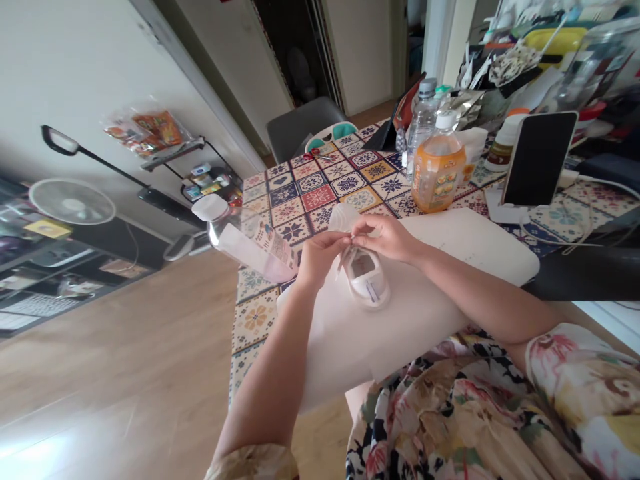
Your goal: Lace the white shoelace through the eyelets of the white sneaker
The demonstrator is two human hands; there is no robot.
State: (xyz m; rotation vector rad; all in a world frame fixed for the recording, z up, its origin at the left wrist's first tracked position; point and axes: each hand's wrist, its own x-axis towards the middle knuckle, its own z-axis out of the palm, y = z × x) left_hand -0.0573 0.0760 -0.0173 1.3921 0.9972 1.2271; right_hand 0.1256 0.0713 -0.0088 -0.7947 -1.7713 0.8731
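Note:
A small white shoe (369, 288) rests on a large white sheet (430, 307), its heel toward me and its toe pointing away. Above its opening, my left hand (323, 257) and my right hand (387, 237) meet with their fingertips pinched close together. Between them is the shoe's lace (353, 252), and part of it hangs down on the left side of the shoe. Both hands are closed on the lace. My fingers partly cover the tongue and the front of the shoe.
Left of the sheet leans a clear bottle with a white cap (255, 243). An orange drink bottle (439, 167) and a phone on a stand (540, 160) are on the patterned tablecloth (320, 197). A grey chair (303, 123) stands at the far end.

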